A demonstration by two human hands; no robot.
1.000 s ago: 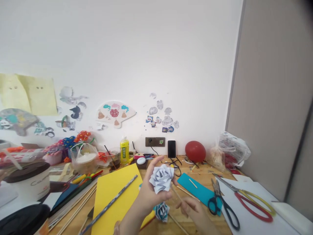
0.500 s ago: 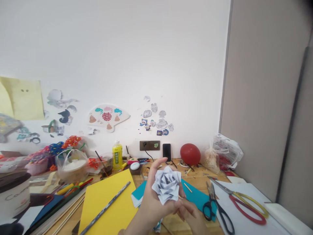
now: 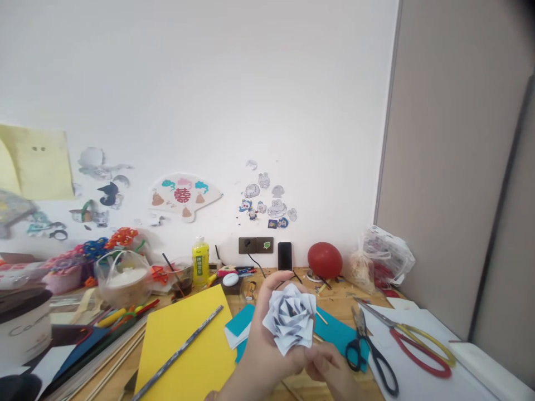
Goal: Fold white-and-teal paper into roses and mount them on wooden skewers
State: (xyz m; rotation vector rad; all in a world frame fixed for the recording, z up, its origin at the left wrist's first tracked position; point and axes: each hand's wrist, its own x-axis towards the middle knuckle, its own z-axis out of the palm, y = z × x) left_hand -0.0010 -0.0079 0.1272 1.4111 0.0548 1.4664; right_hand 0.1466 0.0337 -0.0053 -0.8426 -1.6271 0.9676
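Note:
A white paper flower with many pointed, layered petals faces up in the middle of the view. My left hand wraps round it from the left and behind, thumb below the petals and a fingertip showing above them. Close by at the lower right, my right hand is closed with its fingers pinched together just under the flower. What lies between those fingers is hidden. Behind the hands are pieces of blue paper with a short wooden stick.
Yellow paper bears a patterned grey strip on the left. Black-handled scissors and red-and-yellow-handled scissors lie at right. A phone, a red balloon and a yellow drink bottle stand along the wall.
The flower has shifted slightly right and down in view, with my left hand still round it. My right hand has moved slightly to the right and stays closed below it.

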